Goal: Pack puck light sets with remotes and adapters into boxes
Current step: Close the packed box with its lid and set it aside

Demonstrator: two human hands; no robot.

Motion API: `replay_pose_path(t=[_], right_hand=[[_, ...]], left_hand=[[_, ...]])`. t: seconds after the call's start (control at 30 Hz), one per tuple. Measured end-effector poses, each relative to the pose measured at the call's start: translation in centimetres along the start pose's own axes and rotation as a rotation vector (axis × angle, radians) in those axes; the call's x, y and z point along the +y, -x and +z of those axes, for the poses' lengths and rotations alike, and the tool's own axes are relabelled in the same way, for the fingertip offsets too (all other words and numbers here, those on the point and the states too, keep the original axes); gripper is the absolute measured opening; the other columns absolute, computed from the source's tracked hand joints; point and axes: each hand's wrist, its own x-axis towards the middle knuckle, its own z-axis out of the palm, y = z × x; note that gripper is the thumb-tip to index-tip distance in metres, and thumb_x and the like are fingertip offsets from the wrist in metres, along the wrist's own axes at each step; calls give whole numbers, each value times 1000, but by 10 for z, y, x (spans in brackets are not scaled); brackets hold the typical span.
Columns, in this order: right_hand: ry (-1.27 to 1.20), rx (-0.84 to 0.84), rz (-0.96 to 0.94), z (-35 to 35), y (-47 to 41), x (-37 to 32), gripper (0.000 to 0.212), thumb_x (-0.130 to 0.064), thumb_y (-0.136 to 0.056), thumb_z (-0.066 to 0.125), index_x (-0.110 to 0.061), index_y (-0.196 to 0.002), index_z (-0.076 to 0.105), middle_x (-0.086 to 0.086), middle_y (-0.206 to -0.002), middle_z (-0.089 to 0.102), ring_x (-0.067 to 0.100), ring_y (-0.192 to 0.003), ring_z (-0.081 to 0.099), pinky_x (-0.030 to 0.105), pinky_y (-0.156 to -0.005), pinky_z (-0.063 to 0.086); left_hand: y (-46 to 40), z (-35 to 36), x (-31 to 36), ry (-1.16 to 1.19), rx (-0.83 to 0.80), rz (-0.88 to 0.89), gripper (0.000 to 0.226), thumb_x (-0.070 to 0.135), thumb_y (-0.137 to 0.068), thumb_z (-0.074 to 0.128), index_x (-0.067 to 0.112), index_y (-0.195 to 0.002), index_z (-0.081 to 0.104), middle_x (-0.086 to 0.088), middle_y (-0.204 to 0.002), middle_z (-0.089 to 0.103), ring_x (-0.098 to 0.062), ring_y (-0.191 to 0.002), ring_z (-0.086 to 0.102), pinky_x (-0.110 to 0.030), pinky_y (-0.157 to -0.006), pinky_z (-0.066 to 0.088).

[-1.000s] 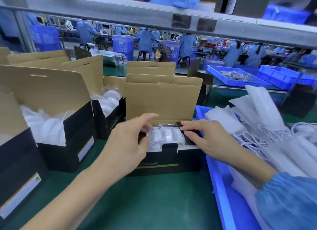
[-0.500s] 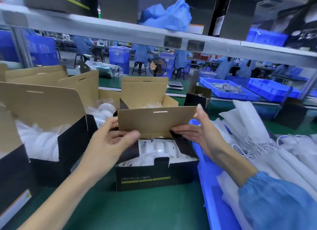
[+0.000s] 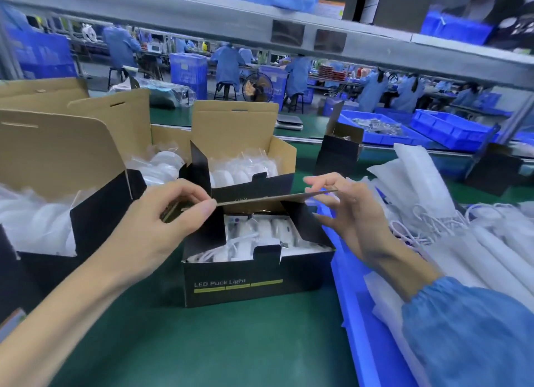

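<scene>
Two hands fold the lid [image 3: 274, 197] of a black "LED Puck Light" box [image 3: 257, 279] down over its contents on the green worktop [image 3: 202, 343]. Half a second ago the flap stood almost upright; now it lies nearly level. The left hand [image 3: 161, 224] pinches its left edge between thumb and forefinger, while the fingers [image 3: 320, 184] of the right hand [image 3: 355, 216] grasp its right edge. White bagged puck lights [image 3: 271, 230] show inside, between two raised side flaps. Closing appears imminent, so this set looks packed. More open boxes [image 3: 245, 167] wait behind, and bagged parts fill a blue tray [image 3: 355, 329] at right.
</scene>
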Motion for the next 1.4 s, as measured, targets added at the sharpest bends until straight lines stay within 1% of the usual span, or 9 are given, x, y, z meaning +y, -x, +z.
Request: replay_pose_path(t=[0.07,0.23,0.43,0.6,0.73,0.9,1.0,1.13,1.4], right_hand=[[-73,-61,63,4,1,0,34,-56,-71,51,-26,-79,64,-3,-126,65,6,-107,59,16,-68,47],[122,-86,45,4,-1,-4,43,-60,-74,50,-26,-94,68,1,-124,60,-1,-106,57,11,-71,48],[251,-58,6,-3,-3,1,38,-54,-79,59,-28,-106,67,3,-102,62,7,-91,54,24,-78,44],[314,-45,-65,-4,-4,1,25,-42,-84,62,-26,-103,68,-21,-86,66,1,-74,56,13,-70,43],[439,-84,-49,-8,0,-2,34,-55,-75,66,-34,-102,66,-14,-107,70,7,-97,65,29,-90,50],[708,-184,-109,-7,7,-5,35,-51,-82,67,-42,-116,64,-21,-130,58,-6,-121,50,13,-103,36],[860,-279,-87,-4,7,-7,44,-44,-87,68,-40,-130,59,-17,-149,40,-8,-136,32,13,-113,22],[948,-312,-105,-2,7,-11,45,-45,-91,62,-38,-135,54,-16,-153,36,-5,-138,29,7,-111,18],[1173,-373,-179,8,11,-11,45,-43,-102,40,-40,-147,35,-14,-159,22,4,-147,11,28,-117,22]], left_hand=[[-6,5,-5,120,-96,-44,31,64,-71,54,42,-89,64,14,-96,66,10,-87,58,-3,-73,39],[-11,6,-21,188,-161,-20,30,59,-72,56,45,-99,63,23,-117,66,7,-114,58,-22,-91,37],[-9,7,-19,119,-54,53,32,59,-74,57,48,-102,66,17,-106,69,4,-98,60,-27,-83,39],[-3,11,-17,123,3,85,38,57,-79,56,43,-112,69,15,-114,70,2,-106,62,-26,-90,45],[2,17,-14,153,67,180,35,43,-80,60,32,-111,71,11,-118,71,-2,-112,63,-7,-91,44],[8,19,-19,107,37,206,29,43,-76,72,26,-100,73,6,-117,71,-8,-115,64,-15,-87,52],[6,25,-18,19,35,237,22,42,-75,77,28,-91,72,9,-112,72,-5,-116,64,-13,-99,45],[5,27,-13,-150,39,364,23,47,-74,71,33,-92,75,14,-110,71,-6,-109,66,-34,-113,34],[5,22,-9,-275,62,401,26,49,-80,64,32,-94,77,17,-109,69,-3,-111,64,-35,-105,42]])
